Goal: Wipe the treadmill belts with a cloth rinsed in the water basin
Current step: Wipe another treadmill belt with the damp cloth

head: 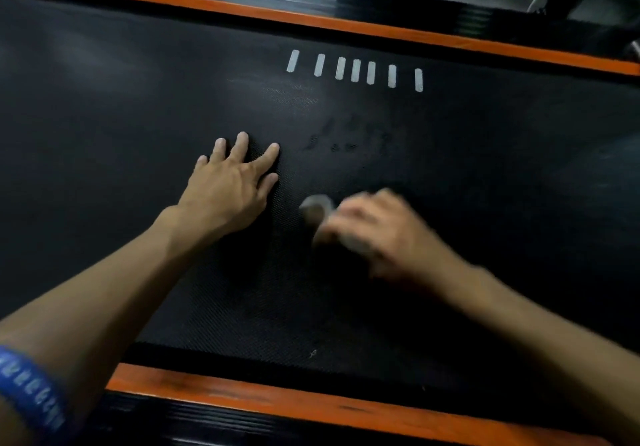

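The black textured treadmill belt (138, 106) fills the view. My left hand (232, 182) lies flat on it with fingers spread, pressing down near the middle. Just to its right, my right hand (377, 234) is blurred by motion and grips a small grey cloth (317, 206), which pokes out to the hand's left and touches the belt. A faint smeared patch (349, 137) shows on the belt above the cloth. The water basin is not in view.
Orange side rails run along the far edge (346, 24) and the near edge (311, 407) of the belt. A row of several white marks (355, 69) is printed on the belt near the far rail. A blue wristband (31, 390) sits on my left forearm.
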A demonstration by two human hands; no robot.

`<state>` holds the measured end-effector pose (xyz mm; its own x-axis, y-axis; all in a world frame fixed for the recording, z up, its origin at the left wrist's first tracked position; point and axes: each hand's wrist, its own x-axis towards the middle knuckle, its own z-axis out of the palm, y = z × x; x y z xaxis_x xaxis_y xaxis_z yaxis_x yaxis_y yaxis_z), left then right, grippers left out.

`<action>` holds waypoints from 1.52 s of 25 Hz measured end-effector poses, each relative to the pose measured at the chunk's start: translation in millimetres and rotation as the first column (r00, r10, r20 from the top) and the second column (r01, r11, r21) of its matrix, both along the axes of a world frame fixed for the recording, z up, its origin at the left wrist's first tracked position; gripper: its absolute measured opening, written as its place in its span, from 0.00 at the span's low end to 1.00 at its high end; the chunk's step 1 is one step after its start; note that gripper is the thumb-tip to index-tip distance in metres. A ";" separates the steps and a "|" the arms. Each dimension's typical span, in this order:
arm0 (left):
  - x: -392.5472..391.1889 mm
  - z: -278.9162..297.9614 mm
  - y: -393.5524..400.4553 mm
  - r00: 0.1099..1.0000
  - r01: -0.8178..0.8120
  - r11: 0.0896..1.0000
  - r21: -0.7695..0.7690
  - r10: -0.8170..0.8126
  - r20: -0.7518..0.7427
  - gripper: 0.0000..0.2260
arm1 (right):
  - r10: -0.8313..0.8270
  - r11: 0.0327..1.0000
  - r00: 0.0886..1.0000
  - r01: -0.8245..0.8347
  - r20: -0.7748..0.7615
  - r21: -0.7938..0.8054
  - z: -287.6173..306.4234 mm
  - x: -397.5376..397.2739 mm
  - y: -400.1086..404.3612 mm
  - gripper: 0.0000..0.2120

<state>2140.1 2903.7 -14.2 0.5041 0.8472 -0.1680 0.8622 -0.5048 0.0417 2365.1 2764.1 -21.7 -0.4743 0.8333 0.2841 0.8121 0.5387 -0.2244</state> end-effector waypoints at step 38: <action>-6.7 -6.9 -9.3 1.000 -0.003 0.999 0.032 0.002 0.022 0.35 | -0.823 0.564 0.550 0.822 -0.142 -0.079 0.7 27.6 147.8 0.23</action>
<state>2133.5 2894.3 -21.1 0.5055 0.8530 -0.1297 0.8624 -0.5043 0.0450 2392.7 2911.9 -21.0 0.4652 0.8392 0.2818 0.8574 -0.3480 -0.3791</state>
